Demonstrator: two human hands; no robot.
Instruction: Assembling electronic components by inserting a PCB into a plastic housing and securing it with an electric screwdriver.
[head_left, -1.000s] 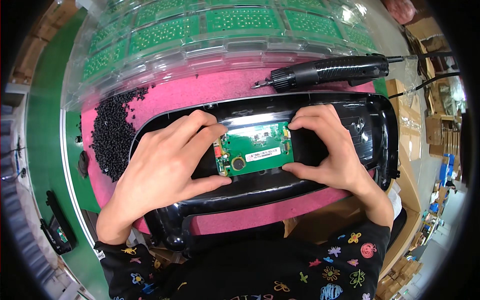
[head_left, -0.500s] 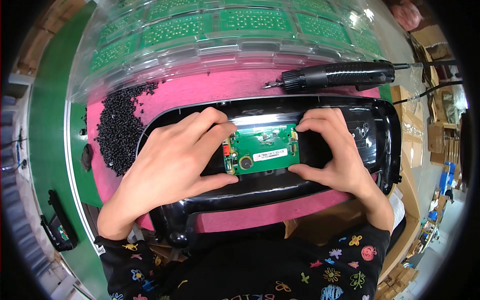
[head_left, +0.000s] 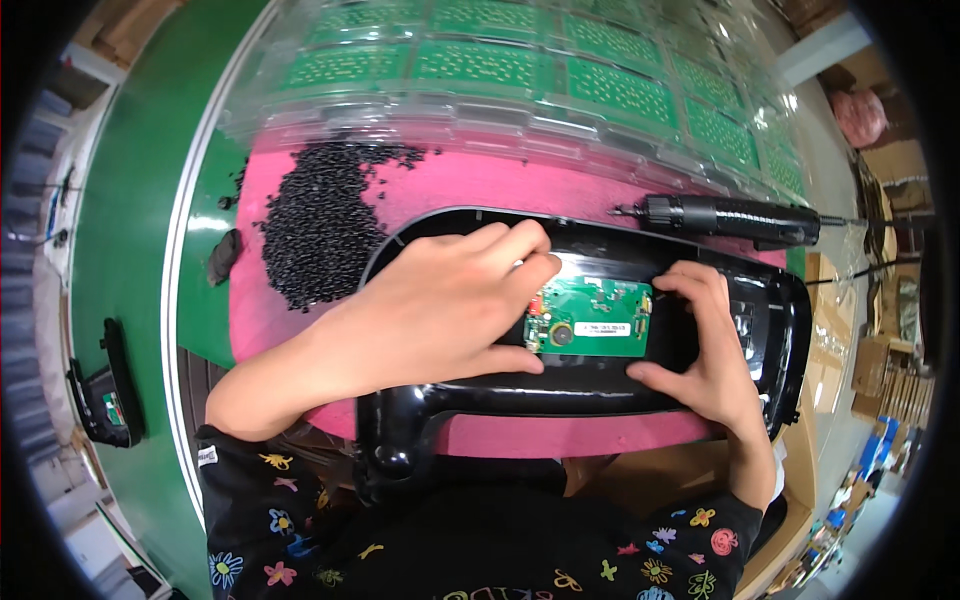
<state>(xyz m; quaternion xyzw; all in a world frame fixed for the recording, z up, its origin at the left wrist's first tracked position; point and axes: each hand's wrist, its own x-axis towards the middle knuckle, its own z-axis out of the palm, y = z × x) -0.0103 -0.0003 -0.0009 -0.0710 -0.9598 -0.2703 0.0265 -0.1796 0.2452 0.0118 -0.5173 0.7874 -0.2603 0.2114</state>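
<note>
A green circuit board point(head_left: 590, 302) with a white label and a round dark part lies inside a long, glossy black plastic housing point(head_left: 560, 402). At its left end, my left hand point(head_left: 450, 305) grips the edge, fingertips at the far corner and thumb at the near one. Thumb and fingers of my right hand point(head_left: 712, 350) pinch the right end at its two corners. The middle of the board shows between my hands. Whether it sits flush in the housing, I cannot tell.
Small black screws point(head_left: 318, 230) are heaped on the pink mat point(head_left: 470, 180) at the left. A black electric screwdriver point(head_left: 735, 218) lies beyond the housing. Clear plastic trays of green boards point(head_left: 480, 65) stand at the back. Another black housing point(head_left: 108, 390) rests far left.
The whole view has turned and shifted, so the housing, hands and screws appear further right. Both hands keep their hold on the circuit board, which stays within the housing.
</note>
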